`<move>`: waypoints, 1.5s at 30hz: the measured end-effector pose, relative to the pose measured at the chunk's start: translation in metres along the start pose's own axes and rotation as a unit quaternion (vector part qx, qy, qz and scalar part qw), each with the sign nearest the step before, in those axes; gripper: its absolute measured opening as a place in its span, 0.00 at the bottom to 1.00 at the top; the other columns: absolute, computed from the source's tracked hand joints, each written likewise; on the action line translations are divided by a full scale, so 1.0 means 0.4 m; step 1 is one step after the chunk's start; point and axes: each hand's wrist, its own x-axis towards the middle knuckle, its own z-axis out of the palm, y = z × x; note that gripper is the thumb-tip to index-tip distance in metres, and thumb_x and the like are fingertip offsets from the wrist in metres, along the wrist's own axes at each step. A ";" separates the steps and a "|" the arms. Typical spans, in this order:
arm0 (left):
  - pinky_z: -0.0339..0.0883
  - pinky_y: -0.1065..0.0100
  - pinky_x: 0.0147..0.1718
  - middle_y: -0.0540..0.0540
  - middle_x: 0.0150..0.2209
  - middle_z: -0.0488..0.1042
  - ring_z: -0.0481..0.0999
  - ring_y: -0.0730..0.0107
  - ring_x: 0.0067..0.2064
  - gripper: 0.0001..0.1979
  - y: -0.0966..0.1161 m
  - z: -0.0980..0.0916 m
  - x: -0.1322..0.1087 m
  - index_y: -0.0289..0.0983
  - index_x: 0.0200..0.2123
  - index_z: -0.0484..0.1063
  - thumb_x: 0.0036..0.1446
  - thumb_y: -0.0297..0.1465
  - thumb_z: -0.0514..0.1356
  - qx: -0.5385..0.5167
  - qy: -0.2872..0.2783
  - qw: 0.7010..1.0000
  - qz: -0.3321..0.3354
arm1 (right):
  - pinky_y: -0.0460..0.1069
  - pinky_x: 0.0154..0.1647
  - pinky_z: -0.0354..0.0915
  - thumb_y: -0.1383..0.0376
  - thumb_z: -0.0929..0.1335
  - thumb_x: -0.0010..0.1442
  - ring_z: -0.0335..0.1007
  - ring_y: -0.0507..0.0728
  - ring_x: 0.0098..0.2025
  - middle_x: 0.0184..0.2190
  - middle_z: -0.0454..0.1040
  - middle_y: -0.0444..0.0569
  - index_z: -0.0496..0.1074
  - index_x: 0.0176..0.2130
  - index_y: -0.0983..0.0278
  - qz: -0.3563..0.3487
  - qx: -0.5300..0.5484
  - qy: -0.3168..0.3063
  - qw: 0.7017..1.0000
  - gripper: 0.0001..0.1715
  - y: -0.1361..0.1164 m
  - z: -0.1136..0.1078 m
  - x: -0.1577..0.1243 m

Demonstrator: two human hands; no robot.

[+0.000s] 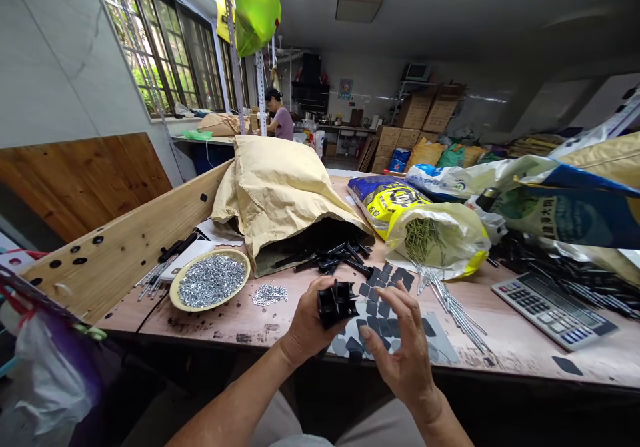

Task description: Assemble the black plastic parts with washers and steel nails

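While your left hand (306, 321) grips a black plastic bracket (334, 303), its fingers are curled around the piece, though you cannot tell exactly where the thumb sits. Your right hand (406, 343) is just beside it, fingers spread and curved, pinching nothing; you cannot tell whether the fingertips (384, 291) touch the bracket. You hold the bracket above the front of the plywood workbench (225, 330), over a pale grey backing sheet (443, 343) scattered with dark square pads (384, 309).

Judging by how things lie, much looks left to do: a loose heap of black brackets (340, 257) sits at the mouth of the kraft paper sack (275, 200), many pads lie on the sheet, and no pad shows on the bracket in your hand. To your left, a yellow-rimmed dish (173, 293) holds small steel washers (211, 280), with a little spill of them (269, 294) on the bench. To your right lie long steel rods (450, 307) and a desk calculator (553, 310).
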 end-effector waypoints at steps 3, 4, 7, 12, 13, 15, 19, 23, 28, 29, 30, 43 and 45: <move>0.70 0.59 0.47 0.44 0.43 0.76 0.77 0.59 0.45 0.22 -0.022 -0.016 0.010 0.40 0.48 0.66 0.50 0.31 0.66 0.014 0.025 0.998 -0.056 | 0.72 0.59 0.56 0.63 0.66 0.63 0.59 0.66 0.59 0.53 0.67 0.56 0.60 0.60 0.61 0.074 0.008 0.018 0.997 0.26 0.030 -0.010 -0.037; 0.71 0.60 0.46 0.45 0.42 0.77 0.77 0.60 0.44 0.20 -0.029 -0.023 0.018 0.39 0.47 0.67 0.51 0.32 0.66 0.015 0.032 0.997 -0.073 | 0.71 0.58 0.57 0.62 0.66 0.64 0.59 0.66 0.59 0.52 0.67 0.55 0.62 0.59 0.60 0.097 0.006 0.022 0.995 0.24 0.041 -0.013 -0.051; 0.71 0.63 0.41 0.47 0.39 0.77 0.77 0.62 0.39 0.19 -0.049 -0.035 0.053 0.38 0.45 0.67 0.50 0.31 0.66 0.036 0.042 0.992 -0.112 | 0.70 0.58 0.58 0.60 0.66 0.64 0.61 0.66 0.58 0.51 0.69 0.54 0.64 0.56 0.59 0.151 0.002 0.021 0.988 0.22 0.069 -0.019 -0.093; 0.69 0.66 0.41 0.47 0.41 0.77 0.77 0.63 0.42 0.18 -0.087 0.007 0.095 0.40 0.45 0.69 0.50 0.23 0.60 0.135 -0.082 0.985 -0.074 | 0.68 0.58 0.58 0.57 0.65 0.64 0.65 0.64 0.55 0.48 0.71 0.52 0.66 0.55 0.59 0.202 0.008 0.004 0.979 0.20 0.096 -0.018 -0.151; 0.68 0.66 0.42 0.47 0.42 0.77 0.77 0.63 0.43 0.18 -0.096 0.024 0.098 0.41 0.46 0.70 0.50 0.22 0.59 0.155 -0.122 0.979 -0.059 | 0.68 0.58 0.58 0.57 0.65 0.64 0.66 0.64 0.54 0.48 0.72 0.52 0.66 0.55 0.59 0.208 0.008 0.003 0.978 0.20 0.099 -0.017 -0.159; 0.67 0.66 0.43 0.47 0.44 0.77 0.76 0.62 0.45 0.20 -0.118 0.062 0.103 0.42 0.48 0.70 0.51 0.23 0.59 0.210 -0.200 0.956 -0.051 | 0.67 0.57 0.59 0.56 0.64 0.64 0.68 0.64 0.52 0.47 0.72 0.52 0.66 0.55 0.59 0.214 0.007 0.004 0.977 0.21 0.104 -0.019 -0.173; 0.63 0.60 0.47 0.45 0.47 0.76 0.73 0.56 0.49 0.19 -0.169 0.132 0.120 0.42 0.48 0.71 0.51 0.31 0.64 0.297 -0.282 0.909 -0.079 | 0.66 0.56 0.60 0.55 0.64 0.65 0.70 0.62 0.48 0.46 0.73 0.50 0.65 0.56 0.57 0.224 -0.004 0.004 0.974 0.21 0.116 -0.027 -0.193; 0.58 0.51 0.50 0.41 0.45 0.76 0.70 0.49 0.50 0.22 -0.208 0.181 0.144 0.40 0.45 0.71 0.48 0.42 0.67 0.326 -0.294 0.893 -0.101 | 0.67 0.56 0.60 0.54 0.64 0.65 0.70 0.63 0.49 0.44 0.74 0.50 0.65 0.56 0.57 0.244 -0.014 -0.001 0.970 0.22 0.127 -0.031 -0.215; 0.44 0.43 0.58 0.36 0.52 0.70 0.63 0.42 0.57 0.46 -0.217 0.201 0.149 0.37 0.55 0.65 0.33 0.53 0.70 0.346 -0.299 0.882 -0.114 | 0.66 0.55 0.62 0.53 0.64 0.65 0.70 0.64 0.51 0.44 0.75 0.51 0.66 0.55 0.59 0.253 -0.019 -0.011 0.967 0.22 0.141 -0.026 -0.241; 0.40 0.41 0.60 0.36 0.55 0.68 0.60 0.41 0.59 0.52 -0.214 0.196 0.144 0.38 0.59 0.60 0.31 0.53 0.71 0.341 -0.302 0.883 -0.110 | 0.65 0.55 0.62 0.54 0.64 0.65 0.70 0.64 0.51 0.44 0.75 0.51 0.66 0.55 0.59 0.250 -0.020 -0.012 0.968 0.22 0.143 -0.024 -0.244; 0.36 0.39 0.61 0.36 0.58 0.66 0.57 0.40 0.62 0.56 -0.210 0.188 0.139 0.39 0.63 0.55 0.30 0.52 0.71 0.332 -0.306 0.886 -0.109 | 0.65 0.55 0.62 0.54 0.64 0.65 0.70 0.64 0.50 0.45 0.75 0.51 0.66 0.54 0.59 0.246 -0.021 -0.013 0.969 0.21 0.145 -0.022 -0.244; 0.68 0.60 0.45 0.47 0.38 0.77 0.76 0.62 0.43 0.15 -0.158 -0.147 -0.046 0.40 0.47 0.72 0.54 0.31 0.59 0.186 0.042 0.953 -0.235 | 0.55 0.46 0.67 0.62 0.64 0.66 0.69 0.59 0.45 0.41 0.74 0.50 0.72 0.47 0.60 0.046 -0.065 -0.117 0.990 0.12 0.153 0.135 -0.112; 0.70 0.63 0.40 0.47 0.36 0.78 0.77 0.64 0.37 0.12 -0.170 -0.200 -0.084 0.39 0.43 0.74 0.55 0.31 0.57 0.194 0.059 0.945 -0.258 | 0.54 0.44 0.65 0.62 0.65 0.65 0.68 0.58 0.44 0.41 0.74 0.50 0.73 0.47 0.60 0.009 -0.105 -0.156 0.982 0.11 0.151 0.181 -0.084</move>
